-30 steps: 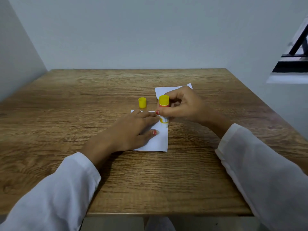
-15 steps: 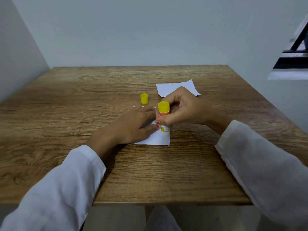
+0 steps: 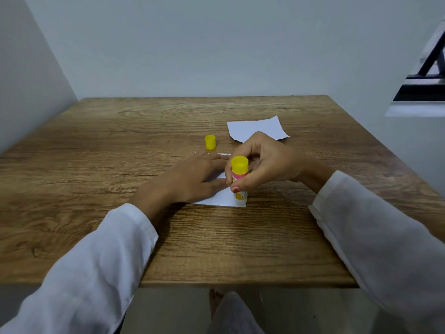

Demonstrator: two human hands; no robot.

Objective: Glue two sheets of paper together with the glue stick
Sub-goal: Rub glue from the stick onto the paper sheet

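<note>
My right hand (image 3: 262,165) has drawn the glue stick (image 3: 239,178) down the right edge of the near sheet (image 3: 224,197), from its far end toward the near corner. That edge now looks nearly coated, I judge, so laying on the second sheet (image 3: 257,128), which waits further back, comes soon. The fingers and thumb curl around the stick; my left hand (image 3: 195,179) lies flat, pinning the paper. The yellow cap (image 3: 210,142) stands apart. The stick's tip is hidden, so I cannot see any glue.
</note>
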